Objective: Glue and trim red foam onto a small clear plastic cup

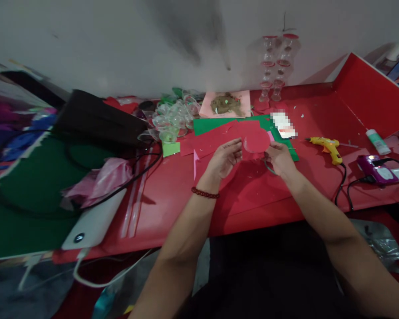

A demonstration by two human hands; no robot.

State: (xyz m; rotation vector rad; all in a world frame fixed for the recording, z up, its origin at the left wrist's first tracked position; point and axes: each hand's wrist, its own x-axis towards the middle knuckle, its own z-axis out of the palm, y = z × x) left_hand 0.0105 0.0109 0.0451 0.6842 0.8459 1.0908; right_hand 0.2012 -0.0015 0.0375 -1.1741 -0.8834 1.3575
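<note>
My right hand [279,157] pinches the lower right edge of a round red disc [257,138], held above the red sheets. A clear, curved rim shows along the disc's left side; whether it is part of a plastic cup I cannot tell. My left hand [225,158], with a beaded bracelet on its wrist, is at the disc's left edge. Its fingers are stretched towards the disc, with the palm partly showing and no firm grip visible. Below the hands lie red sheets [219,137] over a green sheet [201,127]. A thin green curved edge shows under my right hand.
Clear plastic cups [174,117] are heaped at back left. Stacked cups with red discs [267,64] stand by the wall. A phone [282,125], yellow glue gun [329,147], glue bottle [378,141] and purple power socket [377,170] lie rightward. Cables and a white power bank [95,226] lie left.
</note>
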